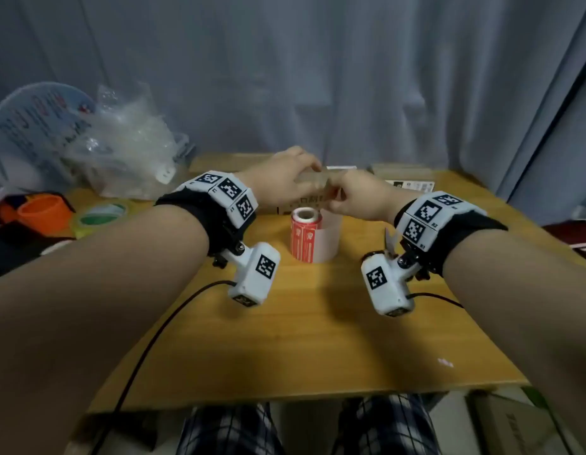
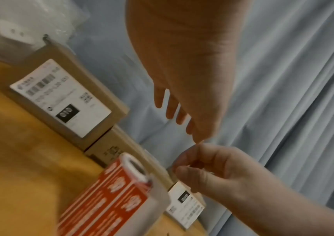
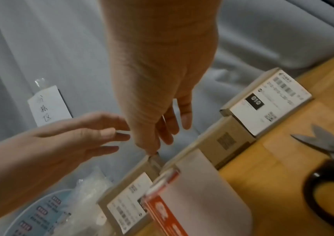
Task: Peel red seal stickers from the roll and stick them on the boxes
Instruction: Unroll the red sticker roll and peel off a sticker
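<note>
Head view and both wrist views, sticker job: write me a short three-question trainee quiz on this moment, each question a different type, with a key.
1. True or false: the sticker roll lies flat on its side.
2. Which tool lies on the wooden table, to the right of the roll? A. scissors B. knife C. stapler
3. Fill in: in the row of three cardboard boxes behind the roll, the ______ one shows no white shipping label.

Key: 1. False, it stands on end. 2. A. 3. Middle.
</note>
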Motion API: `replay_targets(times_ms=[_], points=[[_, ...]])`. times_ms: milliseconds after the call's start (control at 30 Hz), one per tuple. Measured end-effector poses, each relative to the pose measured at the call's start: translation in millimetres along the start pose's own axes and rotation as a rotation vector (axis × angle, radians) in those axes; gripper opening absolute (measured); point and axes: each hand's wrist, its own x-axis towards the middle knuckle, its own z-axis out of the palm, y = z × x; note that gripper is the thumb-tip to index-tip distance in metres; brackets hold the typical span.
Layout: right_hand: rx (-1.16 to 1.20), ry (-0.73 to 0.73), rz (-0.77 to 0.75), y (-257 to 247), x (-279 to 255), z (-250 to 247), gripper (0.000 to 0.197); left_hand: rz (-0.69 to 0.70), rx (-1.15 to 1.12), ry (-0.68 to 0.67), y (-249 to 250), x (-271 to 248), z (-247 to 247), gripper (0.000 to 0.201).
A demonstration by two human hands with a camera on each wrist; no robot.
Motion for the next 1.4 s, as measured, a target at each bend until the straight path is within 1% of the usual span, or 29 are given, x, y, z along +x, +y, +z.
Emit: replay_targets(times_ms=[33, 67, 167, 233, 267, 300, 400, 533, 633, 700, 767, 833, 900, 967, 1033, 1133, 1267, 1300, 1333, 1367, 1400], points=[[0.038, -0.031, 0.004, 0, -2, 5, 0.018, -0.014, -0.021, -0.052, -1, -2, 6, 0.045], [0.079, -0.031, -0.006, 2, -4, 8, 0.017, -0.006, -0.039, -0.087, -3, -2, 12, 0.048], [0.196, -0.063, 0.032, 6, -9, 24, 0.029, -0.023, -0.067, -0.262, -9, -6, 31, 0.068], [0.254, -0.089, 0.049, 11, -10, 31, 0.032, -0.021, -0.089, -0.357, -11, -4, 39, 0.07], [0.267, -0.085, 0.04, 14, -9, 35, 0.031, -0.014, -0.097, -0.37, -12, -3, 44, 0.067], [0.273, -0.091, 0.042, 16, -9, 39, 0.03, -0.012, -0.096, -0.366, -14, -2, 48, 0.063], [0.315, -0.068, 0.053, 24, -4, 51, 0.022, -0.017, -0.058, -0.272, -24, 1, 59, 0.051], [0.451, -0.038, 0.088, 32, 4, 60, 0.004, -0.069, -0.077, -0.222, -42, 1, 60, 0.045], [0.561, -0.042, 0.121, 30, 9, 67, 0.009, -0.113, -0.087, -0.196, -52, 1, 58, 0.04], [0.562, -0.039, 0.148, 29, 11, 71, 0.011, -0.127, -0.085, -0.159, -55, 1, 58, 0.033], [0.585, -0.035, 0.172, 29, 13, 74, 0.015, -0.125, -0.099, -0.137, -56, 1, 58, 0.033], [0.626, -0.047, 0.18, 31, 13, 75, 0.015, -0.125, -0.174, -0.155, -58, -1, 58, 0.034], [0.676, -0.063, 0.186, 32, 13, 72, 0.016, -0.114, -0.208, -0.202, -60, -3, 57, 0.034], [0.706, -0.067, 0.184, 35, 14, 72, 0.019, -0.09, -0.142, -0.256, -63, -3, 57, 0.04], [0.734, -0.064, 0.193, 36, 14, 71, 0.019, -0.104, -0.072, -0.282, -68, -2, 57, 0.038], [0.838, -0.049, 0.231, 38, 14, 72, 0.016, -0.143, 0.01, -0.257, -74, -1, 55, 0.031], [1.045, -0.026, 0.276, 41, 16, 68, 0.017, -0.164, -0.019, -0.214, -74, -2, 54, 0.028], [1.097, -0.006, 0.269, 42, 18, 67, 0.022, -0.16, -0.05, -0.211, -74, -3, 55, 0.029], [1.137, 0.012, 0.258, 42, 20, 65, 0.027, -0.157, -0.085, -0.215, -73, -4, 54, 0.036], [1.159, 0.024, 0.244, 42, 22, 63, 0.03, -0.15, -0.116, -0.217, -71, -5, 54, 0.043], [1.163, 0.034, 0.232, 41, 24, 62, 0.03, -0.147, -0.13, -0.219, -70, -6, 53, 0.045]])
